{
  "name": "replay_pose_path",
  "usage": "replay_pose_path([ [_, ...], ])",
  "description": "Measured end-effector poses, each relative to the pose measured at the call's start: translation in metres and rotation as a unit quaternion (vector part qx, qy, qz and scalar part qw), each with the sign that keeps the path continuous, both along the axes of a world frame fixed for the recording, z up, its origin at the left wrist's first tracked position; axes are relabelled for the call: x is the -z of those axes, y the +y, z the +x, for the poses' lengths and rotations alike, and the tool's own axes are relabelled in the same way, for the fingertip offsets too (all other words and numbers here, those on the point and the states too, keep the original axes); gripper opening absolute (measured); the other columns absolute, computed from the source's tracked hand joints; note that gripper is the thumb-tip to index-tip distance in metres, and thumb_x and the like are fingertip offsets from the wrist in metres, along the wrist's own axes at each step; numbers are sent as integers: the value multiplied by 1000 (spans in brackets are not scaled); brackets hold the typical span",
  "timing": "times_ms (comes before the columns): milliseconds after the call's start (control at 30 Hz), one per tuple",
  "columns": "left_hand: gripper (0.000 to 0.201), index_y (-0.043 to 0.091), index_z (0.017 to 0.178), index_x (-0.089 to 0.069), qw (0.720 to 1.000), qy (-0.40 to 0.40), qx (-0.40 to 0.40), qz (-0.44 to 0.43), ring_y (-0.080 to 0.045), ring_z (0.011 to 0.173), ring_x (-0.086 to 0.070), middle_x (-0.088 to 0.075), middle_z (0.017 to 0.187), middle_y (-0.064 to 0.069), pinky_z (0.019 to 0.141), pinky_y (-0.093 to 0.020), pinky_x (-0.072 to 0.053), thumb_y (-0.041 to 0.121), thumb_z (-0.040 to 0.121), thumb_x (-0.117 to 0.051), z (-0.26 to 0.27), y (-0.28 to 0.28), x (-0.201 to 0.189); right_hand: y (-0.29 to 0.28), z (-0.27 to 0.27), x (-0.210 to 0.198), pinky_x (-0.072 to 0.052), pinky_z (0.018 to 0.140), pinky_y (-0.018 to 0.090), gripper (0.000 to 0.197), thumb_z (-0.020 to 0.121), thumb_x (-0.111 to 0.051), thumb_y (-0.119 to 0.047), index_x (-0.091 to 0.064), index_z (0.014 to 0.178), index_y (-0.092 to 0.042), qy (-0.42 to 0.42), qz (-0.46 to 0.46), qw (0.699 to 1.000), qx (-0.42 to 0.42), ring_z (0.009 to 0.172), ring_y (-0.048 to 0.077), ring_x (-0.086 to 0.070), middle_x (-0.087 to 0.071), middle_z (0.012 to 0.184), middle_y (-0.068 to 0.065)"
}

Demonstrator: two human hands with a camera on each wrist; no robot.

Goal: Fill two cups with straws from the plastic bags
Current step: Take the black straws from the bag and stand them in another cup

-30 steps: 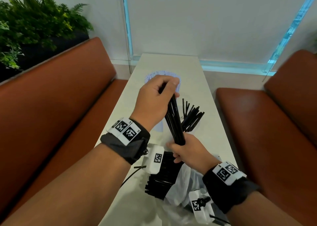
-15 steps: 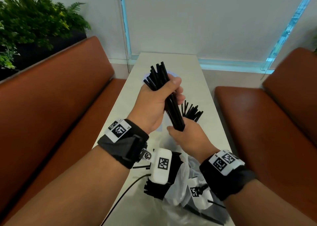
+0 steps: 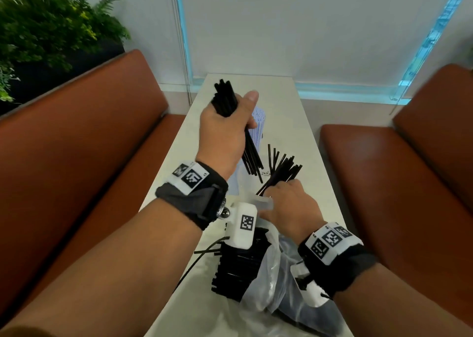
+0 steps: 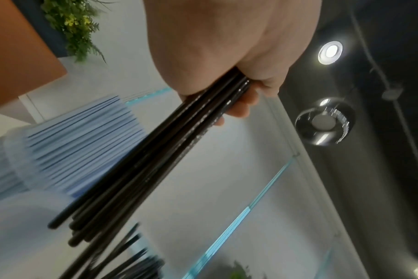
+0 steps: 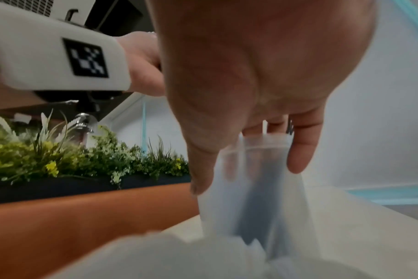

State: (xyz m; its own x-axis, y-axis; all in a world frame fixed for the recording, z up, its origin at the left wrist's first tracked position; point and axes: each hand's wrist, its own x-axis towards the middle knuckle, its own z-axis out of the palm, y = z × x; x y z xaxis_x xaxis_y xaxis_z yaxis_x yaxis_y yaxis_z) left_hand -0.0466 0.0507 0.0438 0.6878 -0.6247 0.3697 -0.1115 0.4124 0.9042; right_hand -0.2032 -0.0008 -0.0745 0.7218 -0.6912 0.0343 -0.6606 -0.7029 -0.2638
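Observation:
My left hand (image 3: pixel 225 129) grips a bundle of black straws (image 3: pixel 225 98) and holds it tilted above the table; the left wrist view shows the straws (image 4: pixel 167 151) running out of the fist. Lower and to the right, my right hand (image 3: pixel 289 203) holds a clear plastic cup (image 3: pixel 265 205) from which more black straws (image 3: pixel 284 170) fan out. In the right wrist view the thumb and fingers (image 5: pixel 301 151) wrap that cup (image 5: pixel 258 188), with dark straws inside. A plastic bag (image 3: pixel 266 285) with black straws (image 3: pixel 238 267) spilling out lies near me.
A stack of pale blue-white cups (image 3: pixel 257 129) lies on the narrow white table (image 3: pixel 294 132) behind my left hand, also seen as a ribbed stack (image 4: pixel 79 147). Brown benches (image 3: pixel 89 144) (image 3: pixel 396 183) flank the table. A plant (image 3: pixel 51 29) stands at the far left.
My right hand let go of the bundle's lower end and dropped to the cup of straws. My left hand lifted the bundle up and away, tilting it.

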Motion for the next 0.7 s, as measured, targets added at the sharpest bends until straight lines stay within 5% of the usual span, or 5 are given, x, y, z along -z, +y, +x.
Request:
replay_pose_path([
  [133, 26, 23, 72, -62, 991, -38, 13, 129, -13, 64, -61, -64, 64, 6, 77, -43, -55, 42, 85, -74, -5, -24, 44, -10, 6, 16, -44, 82, 35, 27, 103, -40, -50, -52, 91, -28, 47, -18, 996, -70, 97, 21, -43, -45, 85, -11],
  [267, 36, 5, 87, -62, 977, -60, 9, 206, -28, 77, -65, -69, 85, -16, 78, -43, -52, 39, 88, -73, 0, -43, 75, -16, 8, 23, -44, 82, 36, 23, 103, -48, -42, -43, 84, -29, 16, -41, 995, -92, 83, 20, -41, -43, 81, -11],
  [367, 28, 13, 86, -61, 963, -107, 24, 246, -29, 79, -65, -69, 85, -13, 75, -39, -52, 39, 88, -74, -4, -57, 80, -17, 9, 22, -36, 80, 34, 21, 99, -55, -27, -47, 80, -29, 22, -111, 984, -139, 79, 20, -49, -43, 78, -12],
  [533, 46, 19, 114, -61, 893, -200, 118, 384, -13, 95, -65, -65, 101, 8, 86, -31, -53, 42, 80, -81, -6, -64, 79, -18, 12, 18, -20, 77, 33, 18, 103, -46, -26, -63, 102, -29, 86, -137, 972, -168, 93, 19, -51, -49, 94, -9],
  [700, 76, 21, 139, -46, 883, -262, 107, 375, -19, 117, -59, -58, 119, 11, 85, -19, -43, 47, 77, -82, 5, -44, 68, -16, 11, 11, -25, 79, 37, 26, 106, -40, -29, -65, 114, -29, 160, -161, 954, -195, 101, 22, -51, -55, 109, -4],
])
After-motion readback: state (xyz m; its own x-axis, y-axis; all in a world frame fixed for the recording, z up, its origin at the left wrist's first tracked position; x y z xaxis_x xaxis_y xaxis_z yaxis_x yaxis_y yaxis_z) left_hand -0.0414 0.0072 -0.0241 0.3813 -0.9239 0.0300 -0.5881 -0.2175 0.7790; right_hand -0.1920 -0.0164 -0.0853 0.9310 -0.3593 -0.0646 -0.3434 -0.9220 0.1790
